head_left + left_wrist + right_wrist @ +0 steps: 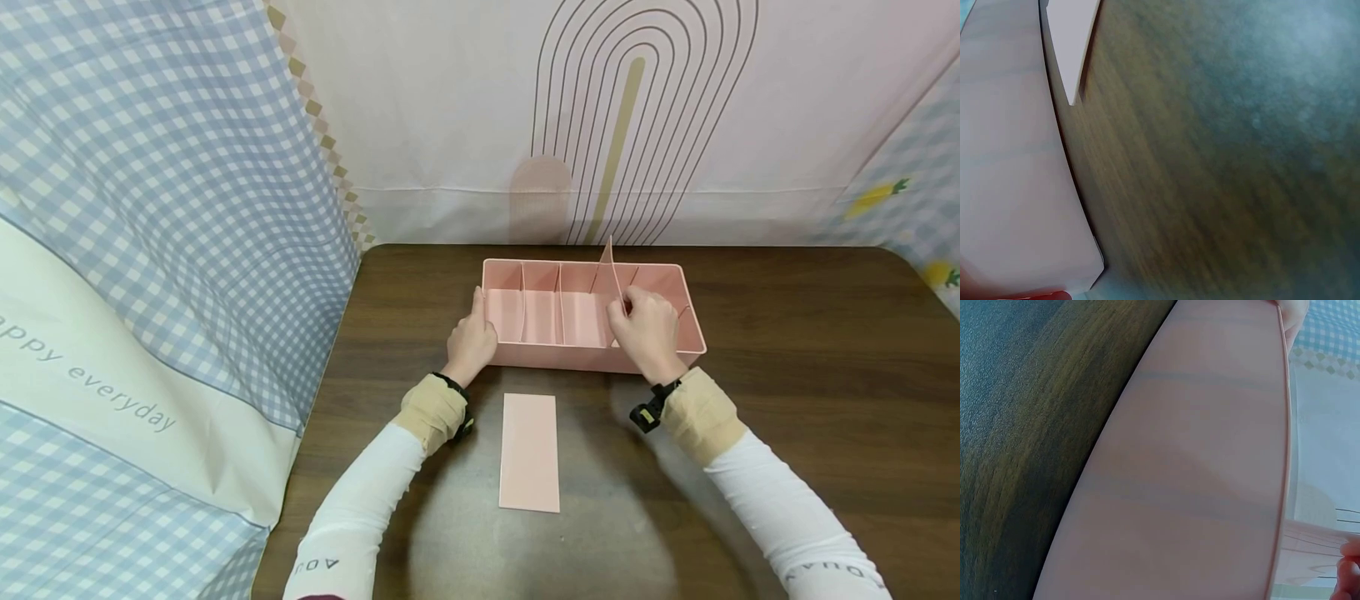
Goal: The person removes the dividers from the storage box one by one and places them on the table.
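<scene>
A long pink drawer organizer (551, 357) stands on the table, with thin upright dividers splitting it into compartments. At its left end is my left hand (472, 339), its index finger stretched along the end wall. My right hand (651, 329) pinches the edge of a pink divider (609, 271) between thumb and fingers. This divider is tilted and sticks up above the organizer's back rim. In the right wrist view, the pinched divider (1313, 544) shows beyond the organizer's front wall (1197, 431). Two dividers stand upright in the left half, one of them a thin divider (560, 304).
A flat pink panel (528, 452) lies on the dark wooden table (810, 350), in front of the organizer. A patterned cloth (450, 108) hangs behind the table's back edge, and blue checked cloth (180, 167) hangs along the left side.
</scene>
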The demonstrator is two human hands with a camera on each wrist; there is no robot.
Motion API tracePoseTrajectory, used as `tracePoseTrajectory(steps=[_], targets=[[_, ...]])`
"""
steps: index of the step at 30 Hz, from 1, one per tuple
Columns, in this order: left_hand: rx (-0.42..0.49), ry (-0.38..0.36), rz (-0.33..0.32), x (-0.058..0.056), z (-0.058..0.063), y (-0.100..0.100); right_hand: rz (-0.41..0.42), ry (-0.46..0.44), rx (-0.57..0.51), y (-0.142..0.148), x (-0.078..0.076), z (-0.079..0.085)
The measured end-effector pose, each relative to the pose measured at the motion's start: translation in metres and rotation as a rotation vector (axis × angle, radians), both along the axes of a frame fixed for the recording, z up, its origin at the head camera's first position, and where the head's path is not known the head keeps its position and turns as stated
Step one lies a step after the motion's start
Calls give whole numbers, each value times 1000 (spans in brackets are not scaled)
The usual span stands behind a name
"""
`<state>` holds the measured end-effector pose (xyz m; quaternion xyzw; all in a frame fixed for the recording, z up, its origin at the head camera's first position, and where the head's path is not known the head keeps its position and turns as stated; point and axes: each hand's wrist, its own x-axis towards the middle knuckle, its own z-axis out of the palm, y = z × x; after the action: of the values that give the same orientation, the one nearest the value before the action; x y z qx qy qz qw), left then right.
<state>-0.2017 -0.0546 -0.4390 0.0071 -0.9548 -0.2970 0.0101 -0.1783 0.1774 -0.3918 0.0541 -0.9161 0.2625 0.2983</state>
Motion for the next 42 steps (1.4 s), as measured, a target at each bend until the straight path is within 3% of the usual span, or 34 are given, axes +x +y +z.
tracePoseTrajectory(steps=[24, 42], targets=[[-6, -8, 8, 1, 1, 0, -1, 59, -39, 0, 1, 12], [4, 1, 1, 1, 1, 1, 25, 52, -63, 2, 8, 22]])
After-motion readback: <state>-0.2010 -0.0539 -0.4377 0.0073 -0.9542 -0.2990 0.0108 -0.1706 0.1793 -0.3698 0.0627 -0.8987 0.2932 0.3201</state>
